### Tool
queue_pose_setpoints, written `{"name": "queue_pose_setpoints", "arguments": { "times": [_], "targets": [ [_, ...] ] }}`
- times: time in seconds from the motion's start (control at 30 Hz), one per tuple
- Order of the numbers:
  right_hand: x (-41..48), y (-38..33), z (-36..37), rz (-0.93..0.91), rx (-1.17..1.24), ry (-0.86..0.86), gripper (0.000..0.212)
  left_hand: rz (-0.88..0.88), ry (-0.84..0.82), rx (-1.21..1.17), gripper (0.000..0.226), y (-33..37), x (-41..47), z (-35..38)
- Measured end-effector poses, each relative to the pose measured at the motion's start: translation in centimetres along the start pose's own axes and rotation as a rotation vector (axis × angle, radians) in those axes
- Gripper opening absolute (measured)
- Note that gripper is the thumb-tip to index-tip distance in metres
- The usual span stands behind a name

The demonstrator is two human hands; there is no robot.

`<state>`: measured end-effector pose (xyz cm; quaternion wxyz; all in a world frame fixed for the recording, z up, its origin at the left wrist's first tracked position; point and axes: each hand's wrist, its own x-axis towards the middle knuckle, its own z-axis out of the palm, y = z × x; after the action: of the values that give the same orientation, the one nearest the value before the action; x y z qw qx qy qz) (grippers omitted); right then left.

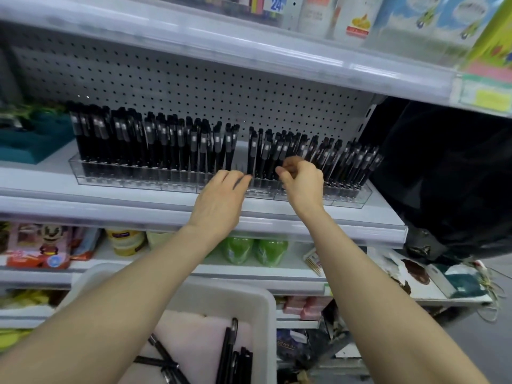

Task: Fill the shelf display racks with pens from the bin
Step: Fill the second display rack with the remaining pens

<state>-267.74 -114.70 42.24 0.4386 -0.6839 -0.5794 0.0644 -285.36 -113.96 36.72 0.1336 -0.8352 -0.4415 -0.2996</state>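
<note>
A clear plastic display rack point(116, 178) runs along the middle shelf and holds a long row of upright black pens point(155, 142). A narrow gap shows in the row near its middle. My left hand point(221, 195) reaches to the rack's front at that gap, its fingertips at the foot of a black pen point(252, 153). My right hand point(302, 181) is just to the right, its fingers curled at the pens there; what it pinches is hidden. Below, a white bin point(260, 300) holds several loose black pens point(232, 353) on a pink liner.
A teal plastic tray point(30, 145) sits at the left of the shelf. A dark bag point(443, 176) hangs at the right of the shelf end. The upper shelf edge point(249, 51) overhangs the pens. Packaged goods fill the lower shelves.
</note>
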Motion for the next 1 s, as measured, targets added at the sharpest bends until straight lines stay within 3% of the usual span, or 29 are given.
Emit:
{"name": "queue_pose_setpoints", "arguments": {
  "times": [0.27, 0.53, 0.83, 1.0],
  "targets": [
    [-0.6, -0.5, -0.1, 0.029, -0.008, 0.000, 0.021, 0.029, -0.055, -0.061, 0.053, -0.4, -0.8, -0.7],
    [-4.6, -1.1, 0.2, 0.068, 0.067, 0.124, 0.015, 0.003, -0.059, -0.141, 0.044, -2.2, -6.0, -2.6],
    [-15.3, -2.5, 4.8, 0.063, 0.080, 0.057, 0.007, 0.037, -0.016, -0.169, 0.027, -5.1, -15.4, -3.3],
    [-21.4, -2.6, 7.0, 0.078, 0.066, -0.050, 0.004, -0.022, -0.120, -0.209, 0.041, -6.4, -19.6, -2.2]
  ]
}}
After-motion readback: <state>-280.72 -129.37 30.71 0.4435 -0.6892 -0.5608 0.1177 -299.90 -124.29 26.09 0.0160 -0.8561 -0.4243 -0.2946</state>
